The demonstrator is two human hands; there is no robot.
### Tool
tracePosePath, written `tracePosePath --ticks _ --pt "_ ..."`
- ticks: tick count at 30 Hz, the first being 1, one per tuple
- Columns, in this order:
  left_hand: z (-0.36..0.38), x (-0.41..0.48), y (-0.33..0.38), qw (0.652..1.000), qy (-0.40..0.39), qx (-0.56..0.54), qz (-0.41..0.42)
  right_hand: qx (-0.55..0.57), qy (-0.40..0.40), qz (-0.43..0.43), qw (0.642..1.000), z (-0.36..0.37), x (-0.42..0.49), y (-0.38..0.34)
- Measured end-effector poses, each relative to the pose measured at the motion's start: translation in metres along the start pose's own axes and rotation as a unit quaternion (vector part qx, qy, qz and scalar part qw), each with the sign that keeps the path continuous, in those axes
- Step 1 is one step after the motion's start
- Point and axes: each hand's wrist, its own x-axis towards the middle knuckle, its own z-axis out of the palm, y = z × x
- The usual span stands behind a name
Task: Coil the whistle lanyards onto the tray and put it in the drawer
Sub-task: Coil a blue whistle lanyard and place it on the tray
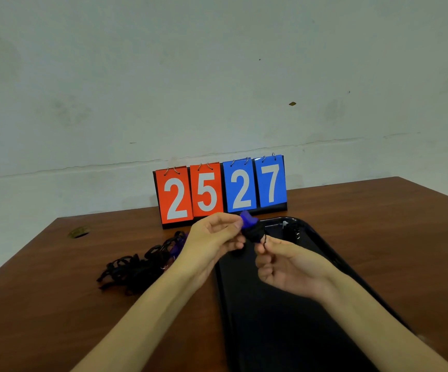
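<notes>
Left hand (212, 237) and right hand (279, 261) pinch one whistle (247, 220) and its cord over the tray (271, 331), while the pile (136, 267) at nine o'clock awaits coiling.

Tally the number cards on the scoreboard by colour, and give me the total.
Red cards: 2
Blue cards: 2
Total: 4
</notes>
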Motion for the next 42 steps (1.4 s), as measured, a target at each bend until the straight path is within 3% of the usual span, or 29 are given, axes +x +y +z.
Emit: tracePosePath --ticks 6,17,21,24,26,29,31,33,40,42 --pt "0.008 -0.006 -0.002 0.995 -0.008 -0.035 0.088 0.148 -0.046 0.01 0.988 0.008 -0.003 0.003" --pt "0.014 -0.014 -0.006 0.936 0.139 0.157 0.282 0.184 -0.059 0.028 0.981 0.014 -0.005 0.009" --pt "0.007 -0.012 -0.01 0.87 0.113 0.29 0.383 0.172 -0.048 0.028 0.983 0.014 -0.005 0.008" --pt "0.0 -0.007 -0.012 0.799 0.084 0.395 0.446 0.151 -0.027 0.024 0.988 0.011 -0.004 0.008" --pt "-0.007 -0.003 -0.013 0.74 0.076 0.468 0.476 0.133 -0.012 0.02 0.991 0.01 -0.003 0.008" --pt "-0.016 0.0 -0.017 0.624 0.058 0.586 0.513 0.099 0.025 0.022 0.995 0.013 -0.004 0.007" --pt "-0.015 0.001 -0.018 0.582 0.042 0.623 0.52 0.082 0.06 0.024 0.995 0.015 -0.004 0.007" --pt "-0.012 0.001 -0.015 0.573 0.041 0.637 0.514 0.083 0.071 0.025 0.994 0.015 -0.005 0.006" --pt "-0.009 0.002 -0.014 0.596 0.034 0.632 0.495 0.068 0.077 0.046 0.994 0.014 -0.003 0.009" --pt "-0.01 0.002 -0.016 0.635 0.021 0.613 0.469 0.077 0.078 0.059 0.992 0.014 -0.003 0.011"
